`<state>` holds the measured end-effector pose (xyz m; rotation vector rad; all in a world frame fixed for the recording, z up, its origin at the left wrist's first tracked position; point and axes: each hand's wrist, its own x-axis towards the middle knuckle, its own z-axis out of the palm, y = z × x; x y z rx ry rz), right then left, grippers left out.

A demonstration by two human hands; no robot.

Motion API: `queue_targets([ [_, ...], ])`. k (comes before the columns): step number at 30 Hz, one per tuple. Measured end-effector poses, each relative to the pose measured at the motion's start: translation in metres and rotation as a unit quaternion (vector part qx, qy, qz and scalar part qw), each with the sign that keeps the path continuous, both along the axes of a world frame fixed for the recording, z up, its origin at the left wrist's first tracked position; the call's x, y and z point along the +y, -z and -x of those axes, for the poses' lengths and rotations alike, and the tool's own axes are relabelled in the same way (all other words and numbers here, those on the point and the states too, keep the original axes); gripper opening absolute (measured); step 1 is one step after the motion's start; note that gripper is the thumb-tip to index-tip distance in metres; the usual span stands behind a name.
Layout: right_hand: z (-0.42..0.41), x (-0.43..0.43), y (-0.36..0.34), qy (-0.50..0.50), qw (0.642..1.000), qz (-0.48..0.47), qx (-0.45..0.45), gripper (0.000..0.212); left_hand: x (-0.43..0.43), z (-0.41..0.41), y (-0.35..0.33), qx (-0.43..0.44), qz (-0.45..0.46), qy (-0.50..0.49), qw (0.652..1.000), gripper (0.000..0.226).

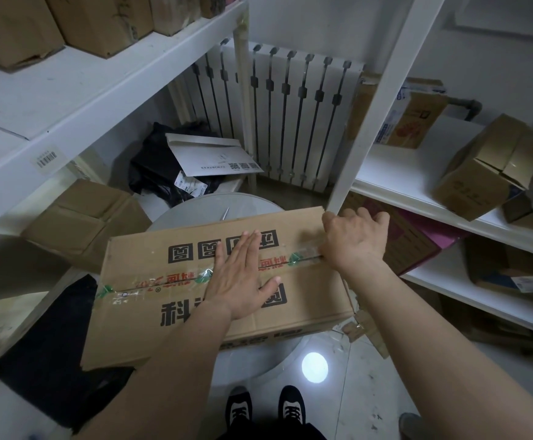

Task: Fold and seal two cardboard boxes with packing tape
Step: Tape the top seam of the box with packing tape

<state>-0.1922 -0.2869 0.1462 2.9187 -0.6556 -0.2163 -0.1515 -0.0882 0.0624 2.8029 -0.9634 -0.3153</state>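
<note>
The box (195, 315) lies on the table (195, 206), centre frame, its taped seam (150, 282) running left to right. The left hand (239, 274) presses flat mid-seam. The right hand (354, 239) curls over the seam's right end, and I cannot tell what it holds.

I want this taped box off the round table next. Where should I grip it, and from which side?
Probably the box by its two short ends, one hand from each side: it lies flat and wide, its left end seems to overhang the table, and the right hand curls over the right end.
</note>
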Motion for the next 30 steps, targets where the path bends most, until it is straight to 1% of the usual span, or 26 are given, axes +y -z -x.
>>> queue_targets([
  [4, 0.006, -0.012, 0.000, -0.002, 0.999, -0.045, -0.015, 0.036, 0.000, -0.001, -0.001, 0.000, 0.003, -0.003, 1.000, 0.090],
  [7, 0.012, -0.026, -0.002, 0.016, 0.992, -0.117, -0.032, 0.043, 0.001, -0.001, -0.001, -0.004, 0.006, -0.001, 1.000, 0.090],
  [10, 0.018, -0.042, -0.005, 0.039, 0.969, -0.243, -0.034, 0.037, 0.002, -0.001, -0.005, -0.007, 0.002, -0.002, 1.000, 0.090],
  [12, 0.022, -0.045, -0.005, 0.042, 0.942, -0.326, -0.064, 0.024, -0.005, 0.002, -0.011, -0.019, 0.012, 0.003, 1.000, 0.089],
  [13, 0.024, -0.045, -0.006, 0.040, 0.931, -0.354, -0.079, 0.021, -0.012, 0.003, -0.015, -0.025, 0.023, 0.013, 0.999, 0.089],
  [15, 0.025, -0.043, -0.008, 0.035, 0.918, -0.381, -0.100, 0.022, -0.031, 0.006, -0.020, -0.033, 0.038, 0.053, 0.997, 0.090],
  [18, 0.026, -0.046, -0.007, 0.033, 0.915, -0.387, -0.111, 0.022, -0.053, 0.010, -0.016, -0.022, 0.029, 0.091, 0.995, 0.095],
  [21, 0.025, -0.051, -0.002, 0.036, 0.921, -0.373, -0.108, 0.022, -0.056, 0.009, -0.006, -0.002, -0.003, 0.080, 0.997, 0.105],
  [24, 0.021, -0.052, -0.002, 0.040, 0.932, -0.349, -0.092, 0.019, -0.056, 0.008, -0.001, 0.005, -0.008, 0.066, 0.998, 0.108],
  [27, 0.016, -0.045, -0.004, 0.030, 0.953, -0.294, -0.069, 0.015, -0.057, 0.009, -0.001, 0.007, -0.004, 0.061, 0.998, 0.109],
  [30, 0.015, -0.045, -0.005, 0.017, 0.977, -0.207, -0.036, 0.020, -0.056, 0.009, -0.003, 0.009, -0.006, 0.059, 0.998, 0.109],
])
